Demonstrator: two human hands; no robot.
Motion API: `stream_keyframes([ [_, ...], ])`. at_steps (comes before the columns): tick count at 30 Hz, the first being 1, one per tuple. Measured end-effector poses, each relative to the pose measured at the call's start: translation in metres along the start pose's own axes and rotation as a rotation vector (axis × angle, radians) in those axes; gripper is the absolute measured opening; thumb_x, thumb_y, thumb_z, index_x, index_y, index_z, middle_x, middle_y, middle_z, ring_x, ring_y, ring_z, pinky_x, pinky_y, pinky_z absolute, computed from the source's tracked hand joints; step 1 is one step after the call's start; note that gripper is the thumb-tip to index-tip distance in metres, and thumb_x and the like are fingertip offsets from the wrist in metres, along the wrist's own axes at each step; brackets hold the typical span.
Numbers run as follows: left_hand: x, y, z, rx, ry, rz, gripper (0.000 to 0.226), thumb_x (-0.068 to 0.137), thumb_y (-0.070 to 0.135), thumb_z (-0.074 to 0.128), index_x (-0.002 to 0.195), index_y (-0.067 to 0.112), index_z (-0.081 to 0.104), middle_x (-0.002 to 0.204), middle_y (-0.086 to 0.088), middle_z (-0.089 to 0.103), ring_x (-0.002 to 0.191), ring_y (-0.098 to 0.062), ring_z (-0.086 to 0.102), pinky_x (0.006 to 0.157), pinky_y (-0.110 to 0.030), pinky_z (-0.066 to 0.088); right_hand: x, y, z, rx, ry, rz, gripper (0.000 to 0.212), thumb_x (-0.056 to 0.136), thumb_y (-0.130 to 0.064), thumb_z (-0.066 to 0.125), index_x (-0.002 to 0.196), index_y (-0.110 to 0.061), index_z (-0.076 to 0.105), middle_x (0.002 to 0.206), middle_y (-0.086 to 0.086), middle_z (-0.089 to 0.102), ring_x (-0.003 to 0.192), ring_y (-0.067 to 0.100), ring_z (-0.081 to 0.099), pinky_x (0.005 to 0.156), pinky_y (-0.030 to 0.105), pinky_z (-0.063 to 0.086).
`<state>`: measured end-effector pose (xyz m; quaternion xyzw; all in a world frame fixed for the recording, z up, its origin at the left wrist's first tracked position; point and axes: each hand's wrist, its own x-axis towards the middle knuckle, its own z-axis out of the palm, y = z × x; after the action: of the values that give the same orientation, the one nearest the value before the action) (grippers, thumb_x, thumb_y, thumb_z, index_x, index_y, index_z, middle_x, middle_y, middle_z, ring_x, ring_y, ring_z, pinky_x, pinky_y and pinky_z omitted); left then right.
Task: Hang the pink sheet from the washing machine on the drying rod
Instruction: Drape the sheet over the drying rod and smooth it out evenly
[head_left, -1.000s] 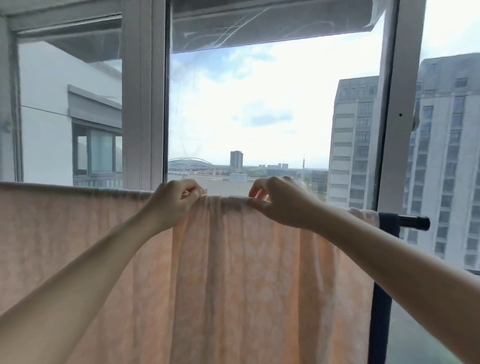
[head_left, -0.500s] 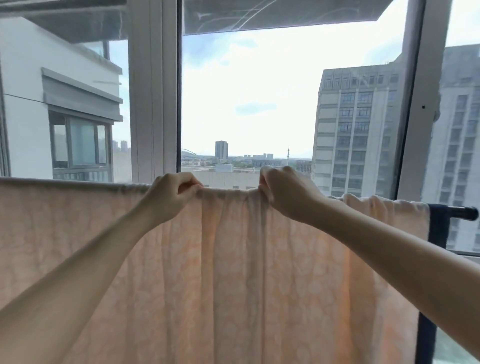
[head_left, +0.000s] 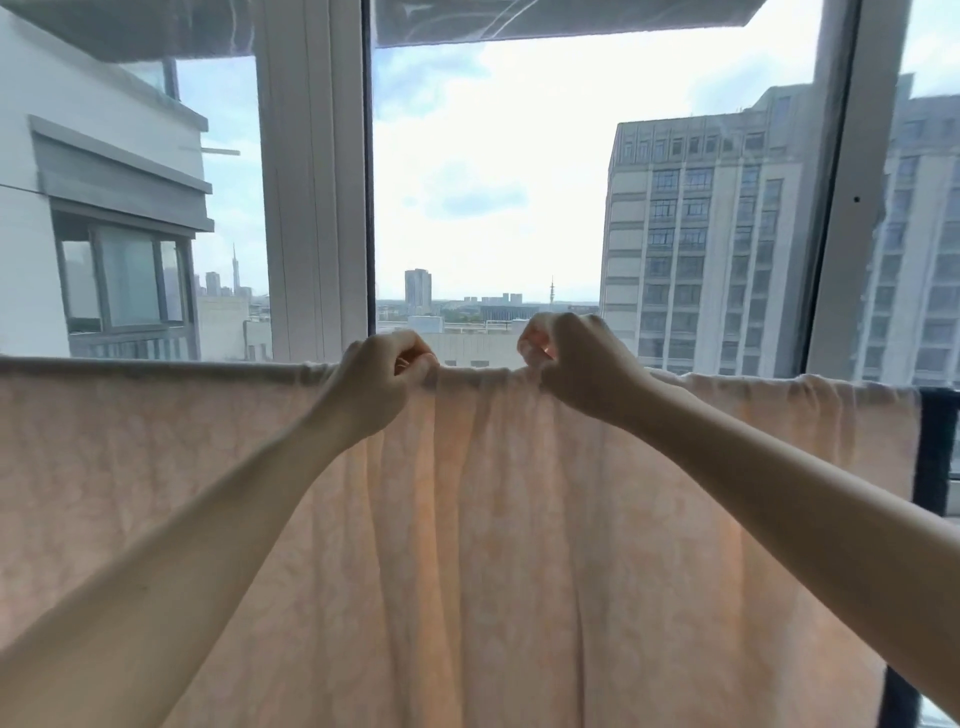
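Note:
The pink sheet (head_left: 493, 519) hangs draped over the horizontal drying rod, which it hides along almost its whole length; only the dark rod end (head_left: 943, 397) shows at the right. My left hand (head_left: 376, 382) grips the sheet's top fold at the rod, left of centre. A little to the right, my right hand (head_left: 576, 364) pinches the bunched fold on top of the rod. Vertical gathers run down the cloth between and below both hands.
A dark upright post (head_left: 932, 457) of the rack stands at the right edge. Right behind the rod is a large window with a white frame pillar (head_left: 311, 208) and another frame bar (head_left: 841, 208). Buildings lie outside.
My view has shifted right and closer. Both hands stay on the sheet's top fold; more sheet now lies spread toward the right end of the rod.

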<state>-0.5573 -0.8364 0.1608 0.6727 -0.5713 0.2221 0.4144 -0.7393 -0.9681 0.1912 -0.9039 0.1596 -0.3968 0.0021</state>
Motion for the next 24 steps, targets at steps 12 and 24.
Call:
stream_keyframes([
  [12,-0.003,-0.031,-0.018,0.188,0.155,-0.145,0.015,0.098,0.012,0.051,0.094,0.007,0.064,0.075,-0.001,0.063,0.068,-0.012,0.058,0.059,-0.014,0.036,0.008,-0.006,0.017,-0.006,-0.179,-0.072,0.024,0.097,-0.030,0.054,0.098,-0.007,0.062,0.083,0.001,0.066,0.071,0.015,0.066,0.071,0.034,0.059],
  [24,-0.007,-0.042,-0.011,0.190,0.421,-0.220,0.019,0.103,0.011,0.035,0.090,0.009,0.048,0.082,-0.006,0.053,0.075,-0.021,0.048,0.064,-0.030,0.033,0.000,0.000,0.017,0.030,-0.074,-0.107,0.014,0.094,-0.016,0.058,0.105,-0.012,0.065,0.100,0.007,0.072,0.080,0.016,0.069,0.072,0.029,0.059],
])
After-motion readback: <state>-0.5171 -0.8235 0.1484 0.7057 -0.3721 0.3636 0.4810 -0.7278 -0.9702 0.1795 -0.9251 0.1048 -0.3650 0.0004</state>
